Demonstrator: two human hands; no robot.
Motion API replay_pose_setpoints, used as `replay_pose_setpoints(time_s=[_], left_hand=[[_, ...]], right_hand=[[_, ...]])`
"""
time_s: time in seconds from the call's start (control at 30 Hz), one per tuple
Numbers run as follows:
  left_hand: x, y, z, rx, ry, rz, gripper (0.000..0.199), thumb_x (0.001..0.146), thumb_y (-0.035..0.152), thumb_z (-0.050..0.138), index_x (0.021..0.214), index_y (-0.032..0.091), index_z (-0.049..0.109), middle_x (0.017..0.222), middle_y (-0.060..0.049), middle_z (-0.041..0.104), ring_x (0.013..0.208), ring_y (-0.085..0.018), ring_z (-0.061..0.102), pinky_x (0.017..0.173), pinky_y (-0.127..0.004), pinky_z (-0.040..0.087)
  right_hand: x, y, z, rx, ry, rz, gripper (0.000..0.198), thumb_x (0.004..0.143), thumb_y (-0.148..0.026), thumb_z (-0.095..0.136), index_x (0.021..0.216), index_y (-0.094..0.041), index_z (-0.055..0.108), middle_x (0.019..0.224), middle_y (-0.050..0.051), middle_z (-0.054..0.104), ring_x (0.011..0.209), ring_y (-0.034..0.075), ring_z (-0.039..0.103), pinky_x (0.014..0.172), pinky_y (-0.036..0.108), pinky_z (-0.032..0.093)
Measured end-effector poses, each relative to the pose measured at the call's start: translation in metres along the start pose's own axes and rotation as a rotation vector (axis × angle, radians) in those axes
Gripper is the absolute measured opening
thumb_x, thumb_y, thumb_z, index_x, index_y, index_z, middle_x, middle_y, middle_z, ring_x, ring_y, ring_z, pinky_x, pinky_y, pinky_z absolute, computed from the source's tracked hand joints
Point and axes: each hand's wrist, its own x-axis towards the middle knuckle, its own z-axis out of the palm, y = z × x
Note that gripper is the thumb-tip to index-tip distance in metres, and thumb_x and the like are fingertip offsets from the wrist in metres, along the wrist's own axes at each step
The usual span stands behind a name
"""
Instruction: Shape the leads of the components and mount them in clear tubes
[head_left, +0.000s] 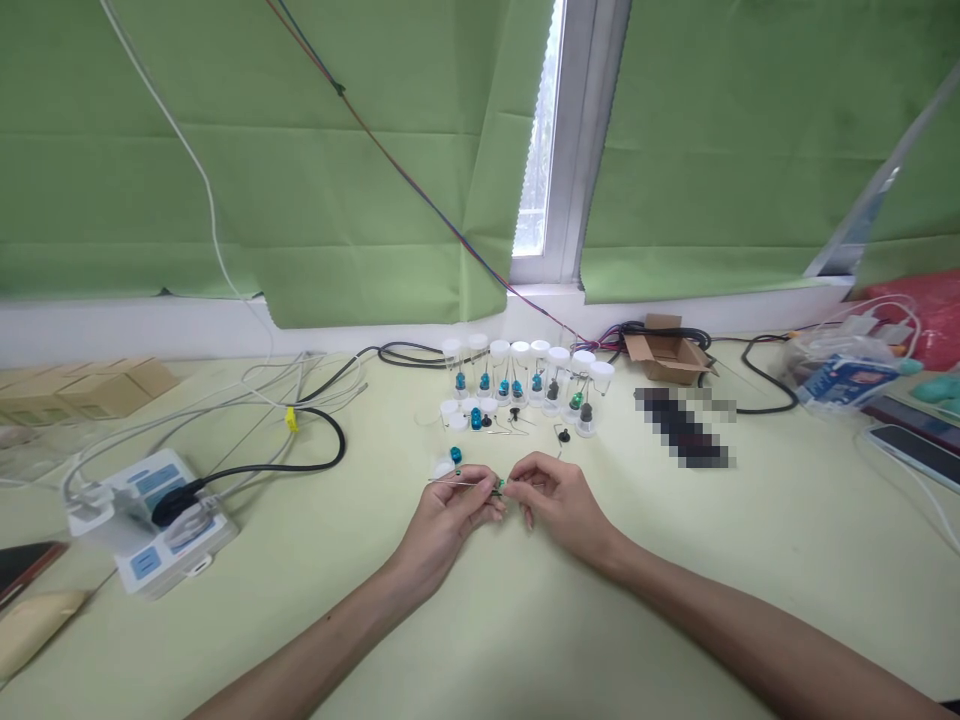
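At the middle of the table, my left hand (454, 510) is closed in a pinch on a thin metal rod (442, 481) that sticks out to the left. A small green part (500, 485) shows between the fingertips of both hands. My right hand (559, 500) pinches close against it; what exactly its fingers grip is too small to make out. Just beyond my left hand lie a blue metallic piece (456, 454) and a white cap (442, 468). Farther back are another blue piece (476, 418) and a black part on a bent pin (564, 435).
Behind stands a row of clear vials with white caps (520, 350), holding blue, green and dark pieces. A small cardboard box (666, 357) sits back right. On the left are a power strip (161, 520) with plugs and loose cables (337, 440). A phone (915, 455) lies far right.
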Motion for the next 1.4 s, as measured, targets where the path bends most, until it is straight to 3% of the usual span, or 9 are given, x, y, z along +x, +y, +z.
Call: replay_pose_setpoints(time_s=[0.87,1.4], left_hand=[[0.0013,-0.0036,-0.0020,0.121,-0.032,0.076,0.018,0.080,0.030,0.076,0.085,0.014,0.070,0.079,-0.003,0.067,0.066,-0.015,0.065,0.070,-0.030,0.054],[0.0007,-0.0051,-0.0033,0.151,-0.063,0.093,0.015,0.083,0.029,0.073,0.084,0.016,0.067,0.073,-0.002,0.066,0.065,-0.015,0.063,0.066,-0.028,0.051]], right_hand=[[0.0039,0.0011,-0.0004,0.142,-0.041,0.093,0.033,0.082,-0.047,0.070,0.079,-0.018,0.055,0.058,-0.004,0.057,0.042,0.010,0.054,0.038,0.021,0.046],[0.0026,0.0039,-0.0002,0.132,-0.057,0.078,0.030,0.086,-0.046,0.066,0.082,-0.020,0.052,0.060,-0.005,0.059,0.042,0.010,0.053,0.037,0.021,0.045]])
